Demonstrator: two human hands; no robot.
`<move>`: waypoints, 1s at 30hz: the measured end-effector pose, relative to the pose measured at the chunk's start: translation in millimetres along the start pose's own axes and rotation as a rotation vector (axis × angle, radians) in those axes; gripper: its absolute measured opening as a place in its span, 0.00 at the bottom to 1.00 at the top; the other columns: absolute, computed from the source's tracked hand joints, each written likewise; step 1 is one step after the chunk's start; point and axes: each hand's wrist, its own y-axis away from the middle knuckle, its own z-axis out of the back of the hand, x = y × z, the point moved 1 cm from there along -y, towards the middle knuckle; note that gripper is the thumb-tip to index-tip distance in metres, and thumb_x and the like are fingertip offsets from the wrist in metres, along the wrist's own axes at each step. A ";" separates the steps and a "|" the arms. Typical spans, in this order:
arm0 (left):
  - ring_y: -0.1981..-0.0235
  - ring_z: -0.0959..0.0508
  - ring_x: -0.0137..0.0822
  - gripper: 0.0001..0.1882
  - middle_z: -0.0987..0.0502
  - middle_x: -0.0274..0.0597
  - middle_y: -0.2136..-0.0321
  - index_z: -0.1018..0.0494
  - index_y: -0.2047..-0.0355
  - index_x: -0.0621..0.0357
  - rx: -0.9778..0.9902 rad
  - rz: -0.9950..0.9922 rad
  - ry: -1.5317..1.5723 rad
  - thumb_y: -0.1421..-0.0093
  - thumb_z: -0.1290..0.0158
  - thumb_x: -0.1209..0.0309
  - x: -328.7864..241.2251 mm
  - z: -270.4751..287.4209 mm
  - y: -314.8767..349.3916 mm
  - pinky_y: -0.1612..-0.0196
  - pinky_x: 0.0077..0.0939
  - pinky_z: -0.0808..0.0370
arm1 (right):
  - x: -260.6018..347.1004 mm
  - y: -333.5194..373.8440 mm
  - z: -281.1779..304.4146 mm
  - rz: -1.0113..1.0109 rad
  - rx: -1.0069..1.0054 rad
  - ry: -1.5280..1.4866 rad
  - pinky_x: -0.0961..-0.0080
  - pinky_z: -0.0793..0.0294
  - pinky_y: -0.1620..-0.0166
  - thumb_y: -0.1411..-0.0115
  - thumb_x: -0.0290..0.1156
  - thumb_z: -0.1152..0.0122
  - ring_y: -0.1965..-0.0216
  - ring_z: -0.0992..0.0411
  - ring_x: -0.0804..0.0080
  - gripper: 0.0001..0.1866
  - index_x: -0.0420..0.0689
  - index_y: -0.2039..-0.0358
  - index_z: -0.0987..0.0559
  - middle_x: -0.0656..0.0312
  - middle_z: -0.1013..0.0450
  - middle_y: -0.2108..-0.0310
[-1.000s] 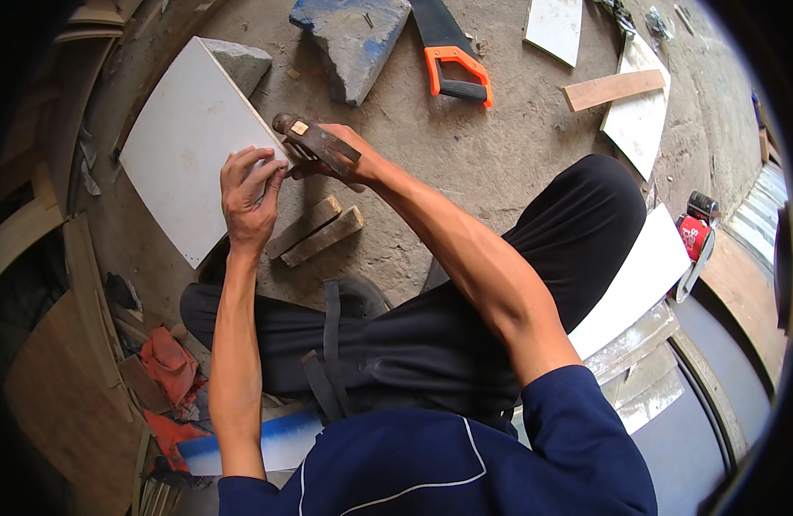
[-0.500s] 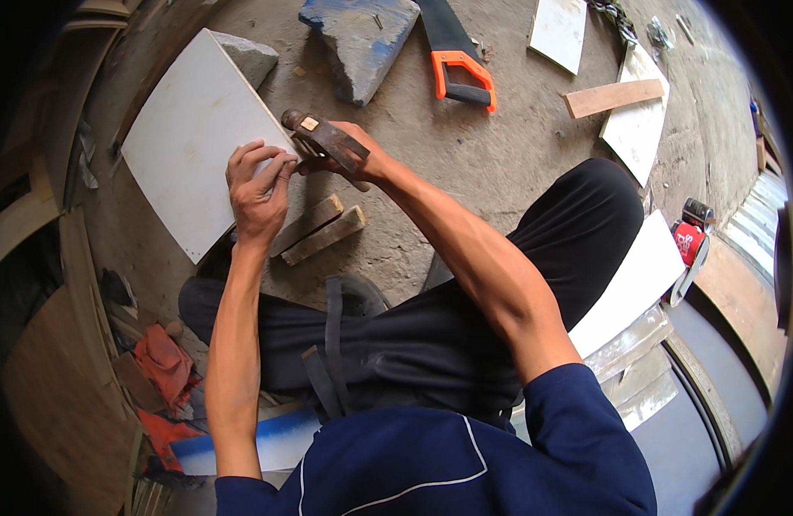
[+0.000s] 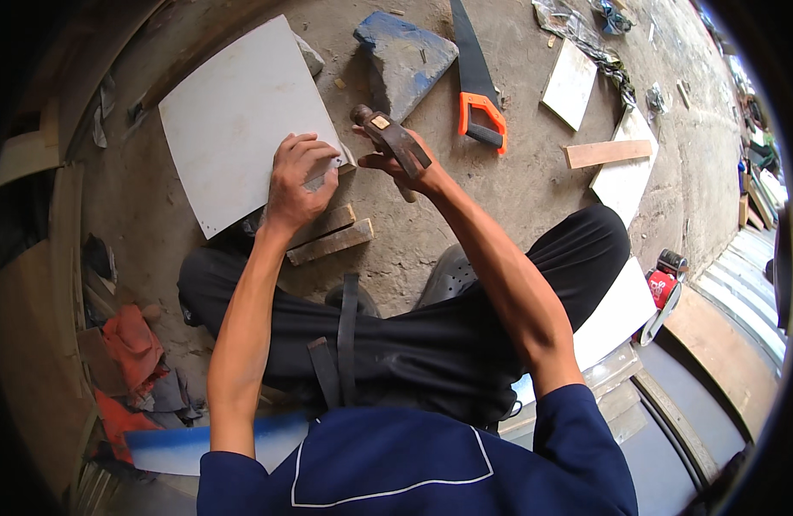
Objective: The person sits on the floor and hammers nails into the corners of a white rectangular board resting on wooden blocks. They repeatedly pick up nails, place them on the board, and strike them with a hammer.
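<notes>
A white board (image 3: 241, 112) lies tilted in front of me, its right corner near both hands. My left hand (image 3: 297, 185) rests at that corner, fingers bent loosely and thumb apart from them. A small dark spot, perhaps a nail, shows by the fingertips; it is too small to tell. In my right hand (image 3: 418, 168) is a hammer (image 3: 398, 144) with a worn, rusty head, raised just right of the board's corner. The hammer's handle is mostly hidden by the hand. Short wooden blocks (image 3: 332, 243) lie on the floor below the board.
Beyond the hammer are a blue-stained stone block (image 3: 405, 64) and a handsaw (image 3: 480, 107) with an orange handle. White offcuts (image 3: 571, 86) and a wooden strip (image 3: 609, 154) lie to the right. A red power tool (image 3: 663, 288) stands near my right knee; red cloth (image 3: 131, 344) lies at left.
My view has shifted, so the scene sits differently in it. The left hand's thumb and fingertips, together before, have parted. The hammer has moved away from the left hand, to the right.
</notes>
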 end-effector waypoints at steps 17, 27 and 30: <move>0.52 0.27 0.30 0.23 0.25 0.36 0.52 0.27 0.49 0.59 -0.600 1.302 1.136 0.40 0.36 0.62 -29.6 -53.7 29.5 0.45 0.31 0.28 | -8.2 -5.4 -29.0 0.038 -0.019 -0.260 0.68 0.26 0.49 0.48 0.33 0.25 0.50 0.26 0.67 0.31 0.44 0.44 0.25 0.55 0.23 0.50; 0.54 0.24 0.27 0.13 0.22 0.31 0.58 0.24 0.57 0.53 -0.668 1.184 1.150 0.41 0.35 0.67 -21.9 -59.4 38.6 0.49 0.28 0.27 | -18.6 -2.0 -38.5 0.045 -0.086 -0.354 0.67 0.25 0.52 0.51 0.32 0.24 0.55 0.24 0.66 0.28 0.43 0.48 0.22 0.55 0.22 0.56; 0.56 0.24 0.27 0.12 0.21 0.30 0.58 0.24 0.58 0.53 -0.673 1.190 1.143 0.41 0.35 0.67 -23.3 -60.1 36.7 0.49 0.27 0.27 | -21.1 -1.2 -39.4 0.015 -0.075 -0.425 0.66 0.25 0.52 0.50 0.30 0.25 0.55 0.23 0.65 0.27 0.42 0.49 0.22 0.54 0.21 0.56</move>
